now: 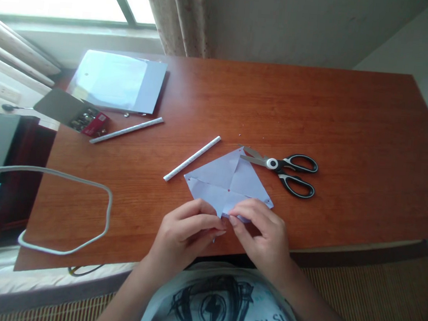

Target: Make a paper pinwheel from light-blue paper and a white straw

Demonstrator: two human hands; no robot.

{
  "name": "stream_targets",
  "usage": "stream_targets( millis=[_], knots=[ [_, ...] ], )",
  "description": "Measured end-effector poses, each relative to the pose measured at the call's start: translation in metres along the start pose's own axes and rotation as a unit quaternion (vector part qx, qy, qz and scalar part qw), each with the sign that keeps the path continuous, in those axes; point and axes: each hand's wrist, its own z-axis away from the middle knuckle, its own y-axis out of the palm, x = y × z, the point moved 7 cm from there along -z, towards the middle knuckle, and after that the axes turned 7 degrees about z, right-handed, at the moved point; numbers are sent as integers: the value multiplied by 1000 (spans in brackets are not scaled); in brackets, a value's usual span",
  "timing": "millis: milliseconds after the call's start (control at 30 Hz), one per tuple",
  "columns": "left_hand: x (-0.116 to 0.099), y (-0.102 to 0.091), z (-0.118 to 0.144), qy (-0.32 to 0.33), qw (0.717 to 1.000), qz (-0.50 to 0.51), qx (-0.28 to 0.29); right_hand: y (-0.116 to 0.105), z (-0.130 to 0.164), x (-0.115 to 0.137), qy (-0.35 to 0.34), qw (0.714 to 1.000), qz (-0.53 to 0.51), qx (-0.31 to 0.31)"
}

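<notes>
A pale lavender square of paper lies cornerwise near the table's front edge, with cuts running in from its corners and small dark holes at its middle and corners. My right hand pinches its near edge, where a bit of the paper is turned up. Just left of that spot, my left hand has thumb and fingers pressed together; a tiny shiny bit shows below them, too small to name. Scissors with black and grey handles lie partly spread, blade tips over the paper's far corner. Left of the paper lies a rolled white paper stick.
A second white paper stick lies farther left, beside a red box of small metal pieces with its lid up. Behind stands a pale flat folder. A white cable loops over the table's left end.
</notes>
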Motion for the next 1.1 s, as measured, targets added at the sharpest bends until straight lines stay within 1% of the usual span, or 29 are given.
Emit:
stream_targets(
  millis=[133, 300, 633, 767, 933, 1100],
  knots=[
    [1, -2, -3, -8, 999, 22, -24, -2, -1, 1, 5, 1000, -10, 6],
    [0, -2, -3, 5, 999, 20, -32, -3, -1, 3, -1, 1000, -15, 16],
    [3, -1, -3, -21, 999, 1, -48, -3, 3, 7, -67, 997, 20, 25],
    [2, 1, 1, -8, 999, 2, -49, -3, 3, 9, -88, 995, 36, 31],
    [5, 1, 5, -15, 998, -14, -59, -3, 4, 10, -98, 993, 50, 30],
    [6, -1, 7, -19, 997, -35, -68, -3, 4, 9, -94, 994, 49, 30]
  ],
)
